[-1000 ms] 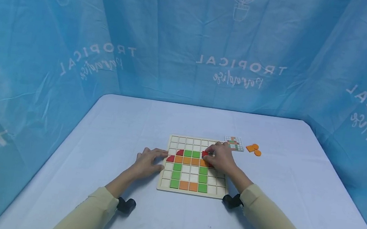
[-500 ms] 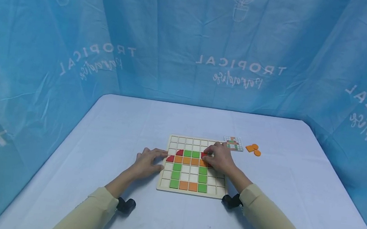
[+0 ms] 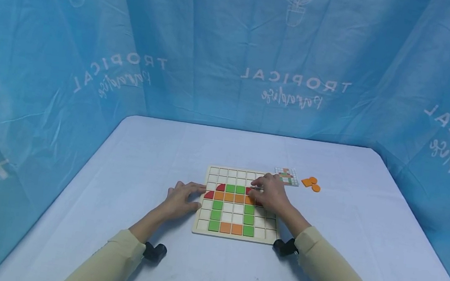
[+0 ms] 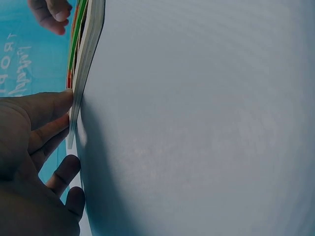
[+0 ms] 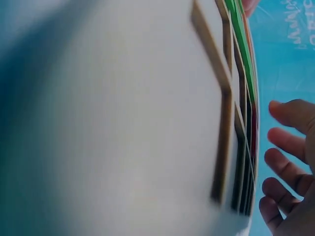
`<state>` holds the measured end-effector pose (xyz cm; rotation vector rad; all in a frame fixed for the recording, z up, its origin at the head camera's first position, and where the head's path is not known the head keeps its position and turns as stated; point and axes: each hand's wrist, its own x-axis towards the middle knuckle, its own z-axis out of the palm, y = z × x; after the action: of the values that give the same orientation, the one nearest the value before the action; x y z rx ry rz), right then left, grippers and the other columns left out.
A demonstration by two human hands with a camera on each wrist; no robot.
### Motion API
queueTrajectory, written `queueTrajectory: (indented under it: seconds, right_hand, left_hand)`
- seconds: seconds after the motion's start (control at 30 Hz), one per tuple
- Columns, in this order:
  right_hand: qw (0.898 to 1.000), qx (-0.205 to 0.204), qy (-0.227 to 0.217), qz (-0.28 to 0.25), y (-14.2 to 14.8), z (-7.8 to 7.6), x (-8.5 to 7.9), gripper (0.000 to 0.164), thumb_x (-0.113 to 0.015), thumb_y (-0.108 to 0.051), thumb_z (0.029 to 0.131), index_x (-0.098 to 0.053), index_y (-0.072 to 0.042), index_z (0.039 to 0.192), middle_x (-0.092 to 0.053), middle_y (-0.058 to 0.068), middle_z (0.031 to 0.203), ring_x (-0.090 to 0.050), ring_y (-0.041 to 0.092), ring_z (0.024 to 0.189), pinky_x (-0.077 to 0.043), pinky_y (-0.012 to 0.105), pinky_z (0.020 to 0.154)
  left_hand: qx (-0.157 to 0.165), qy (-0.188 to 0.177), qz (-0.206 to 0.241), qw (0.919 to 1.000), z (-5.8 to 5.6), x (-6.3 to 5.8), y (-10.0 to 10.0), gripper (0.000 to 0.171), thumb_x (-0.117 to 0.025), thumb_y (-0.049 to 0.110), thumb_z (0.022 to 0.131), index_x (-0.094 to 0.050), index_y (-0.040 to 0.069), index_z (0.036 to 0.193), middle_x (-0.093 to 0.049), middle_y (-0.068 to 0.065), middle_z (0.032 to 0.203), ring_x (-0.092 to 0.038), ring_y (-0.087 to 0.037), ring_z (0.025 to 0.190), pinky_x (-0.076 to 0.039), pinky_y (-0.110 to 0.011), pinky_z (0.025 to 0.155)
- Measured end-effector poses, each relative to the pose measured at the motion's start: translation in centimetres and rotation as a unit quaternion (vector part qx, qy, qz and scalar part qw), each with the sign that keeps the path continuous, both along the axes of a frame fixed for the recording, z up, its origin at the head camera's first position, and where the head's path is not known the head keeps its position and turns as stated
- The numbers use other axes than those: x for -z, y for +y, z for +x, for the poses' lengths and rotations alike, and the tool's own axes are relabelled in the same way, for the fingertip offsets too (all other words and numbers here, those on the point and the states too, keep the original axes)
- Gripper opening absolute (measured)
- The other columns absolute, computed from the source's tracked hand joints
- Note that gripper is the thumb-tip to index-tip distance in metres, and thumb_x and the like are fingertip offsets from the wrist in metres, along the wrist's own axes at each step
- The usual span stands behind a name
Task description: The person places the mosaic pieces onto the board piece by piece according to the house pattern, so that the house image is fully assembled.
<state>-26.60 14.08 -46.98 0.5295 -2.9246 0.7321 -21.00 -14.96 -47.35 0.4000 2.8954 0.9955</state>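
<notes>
A wooden grid board [image 3: 237, 218] lies on the table, with green, orange and red flat tiles in several of its cells. My left hand [image 3: 177, 202] is at the board's left edge, fingers fairly straight, with thumb and fingertips touching the edge in the left wrist view. Over the board's upper right is my right hand [image 3: 272, 195]. Its thumb and index finger are apart, just beside a red tile [image 3: 248, 190] that sits in a cell to the right of the green tiles [image 3: 235, 189]. In the right wrist view this hand's relaxed fingers [image 5: 288, 164] hold nothing.
A small printed pattern card [image 3: 291, 177] lies beyond the board's upper right corner. To its right are an orange square tile [image 3: 306, 182] and two orange round tiles [image 3: 316, 188]. A blue printed curtain [image 3: 230, 99] surrounds the white table [image 3: 156, 151].
The red tile, raised at my right fingertips one second ago, now lies lower in its cell. My right thumb and index finger have parted slightly from it. The left hand stays put.
</notes>
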Motion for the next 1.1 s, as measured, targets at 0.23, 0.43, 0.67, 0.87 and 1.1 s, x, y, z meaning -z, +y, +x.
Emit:
queueTrajectory:
  seconds: [0.23,0.43,0.67,0.87,1.1]
  right_hand:
    - [0.998,0.051,0.007,-0.036,3.4,-0.8,-1.1,0.03,-0.073,-0.024,0.083,-0.072,-0.004,0.106,-0.06,0.011,0.097,-0.046,0.03,0.095,-0.036,0.046,0.08]
    - [0.994,0.099,0.003,-0.038,7.8,-1.8,-1.0,0.036,-0.071,-0.022,0.085,-0.068,0.001,0.112,-0.058,0.018,0.102,-0.044,0.034,0.096,-0.035,0.05,0.081]
    - [0.99,0.137,-0.014,-0.021,11.5,-2.6,-0.4,0.039,-0.069,-0.02,0.086,-0.064,0.003,0.116,-0.054,0.025,0.112,-0.04,0.039,0.102,-0.033,0.053,0.084]
    - [0.989,0.142,-0.031,-0.002,12.8,-3.3,-0.1,0.04,-0.07,-0.016,0.085,-0.063,0.004,0.118,-0.051,0.026,0.117,-0.036,0.04,0.106,-0.03,0.054,0.087]
    - [0.993,0.108,-0.055,0.01,13.5,-4.1,0.4,0.041,-0.069,-0.015,0.086,-0.062,0.003,0.122,-0.052,0.024,0.124,-0.033,0.04,0.11,-0.024,0.055,0.09]
  left_hand:
    - [-0.001,-0.002,-0.004,1.0,-0.1,-0.2,0.0,0.045,-0.074,0.015,0.083,-0.063,0.012,0.127,-0.055,0.001,0.135,-0.039,-0.018,0.095,-0.026,-0.043,0.082]
    - [0.0,-0.006,0.002,1.0,0.0,-0.3,-0.1,0.045,-0.074,0.014,0.083,-0.063,0.011,0.127,-0.055,0.0,0.134,-0.04,-0.018,0.096,-0.026,-0.043,0.081]
    - [0.003,-0.006,-0.003,1.0,0.0,-0.1,-0.1,0.044,-0.073,0.015,0.084,-0.063,0.012,0.127,-0.055,0.001,0.135,-0.04,-0.018,0.097,-0.026,-0.041,0.078]
    - [0.003,-0.002,-0.003,1.0,-0.1,-0.1,-0.1,0.044,-0.073,0.015,0.083,-0.063,0.012,0.126,-0.055,0.001,0.135,-0.039,-0.017,0.095,-0.026,-0.041,0.077]
    - [0.005,-0.003,0.0,1.0,-0.1,0.0,-0.1,0.044,-0.073,0.015,0.084,-0.063,0.012,0.127,-0.055,0.0,0.135,-0.039,-0.018,0.095,-0.026,-0.04,0.077]
